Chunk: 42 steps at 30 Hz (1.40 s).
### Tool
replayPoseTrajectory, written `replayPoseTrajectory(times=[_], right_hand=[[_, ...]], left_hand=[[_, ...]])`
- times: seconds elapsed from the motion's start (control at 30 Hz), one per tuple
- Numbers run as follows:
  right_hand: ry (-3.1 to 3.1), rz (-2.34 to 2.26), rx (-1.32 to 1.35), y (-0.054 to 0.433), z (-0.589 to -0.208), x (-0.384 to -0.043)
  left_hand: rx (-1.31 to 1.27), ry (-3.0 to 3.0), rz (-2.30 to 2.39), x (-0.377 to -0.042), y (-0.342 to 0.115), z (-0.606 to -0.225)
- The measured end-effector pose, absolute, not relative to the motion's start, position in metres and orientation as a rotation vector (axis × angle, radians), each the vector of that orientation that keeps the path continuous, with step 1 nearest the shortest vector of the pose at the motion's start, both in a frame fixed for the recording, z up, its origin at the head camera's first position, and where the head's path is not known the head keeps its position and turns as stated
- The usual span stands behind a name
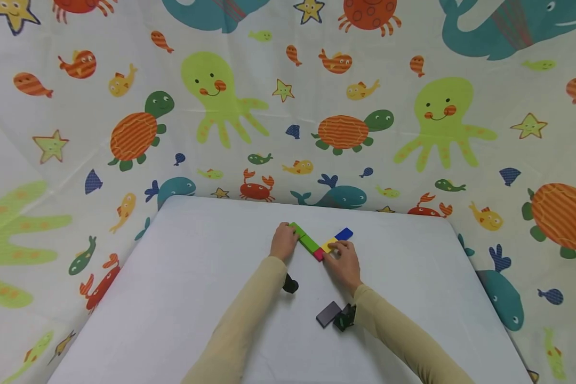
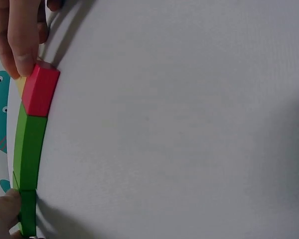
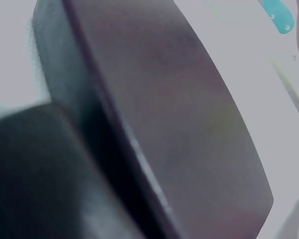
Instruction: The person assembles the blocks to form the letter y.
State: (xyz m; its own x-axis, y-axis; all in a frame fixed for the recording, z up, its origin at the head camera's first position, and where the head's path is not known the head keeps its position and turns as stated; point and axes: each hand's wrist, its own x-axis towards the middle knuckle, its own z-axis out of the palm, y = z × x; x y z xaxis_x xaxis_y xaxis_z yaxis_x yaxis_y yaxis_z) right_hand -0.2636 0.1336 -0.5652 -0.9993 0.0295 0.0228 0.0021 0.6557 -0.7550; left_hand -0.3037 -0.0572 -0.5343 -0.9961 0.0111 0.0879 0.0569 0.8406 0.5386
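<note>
Toy blocks form a V on the white table: two green blocks make the left arm, a red block the corner, and a yellow block with a blue block the right arm. My left hand pinches the far green block at its outer end, thumb against its side. With curled fingers, my right hand grips the yellow block beside the red corner. In the left wrist view, right fingertips meet the yellow block, right by the red one.
A dark grey block lies apart, nearer the front, and fills much of the right wrist view. Black wrist devices hang under both sleeves, the right one beside that block. A sea-animal patterned cloth rises behind the table.
</note>
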Motion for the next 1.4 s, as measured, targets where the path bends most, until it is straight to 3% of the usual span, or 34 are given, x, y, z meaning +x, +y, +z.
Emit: replayPoseTrajectory(times=[1.4], right_hand=[[-2.82, 1.309, -0.006, 0.1336, -0.5594, -0.2605]], left_hand=[[0.065, -2.934, -1.015, -0.3045, -0.0592, -0.5364]])
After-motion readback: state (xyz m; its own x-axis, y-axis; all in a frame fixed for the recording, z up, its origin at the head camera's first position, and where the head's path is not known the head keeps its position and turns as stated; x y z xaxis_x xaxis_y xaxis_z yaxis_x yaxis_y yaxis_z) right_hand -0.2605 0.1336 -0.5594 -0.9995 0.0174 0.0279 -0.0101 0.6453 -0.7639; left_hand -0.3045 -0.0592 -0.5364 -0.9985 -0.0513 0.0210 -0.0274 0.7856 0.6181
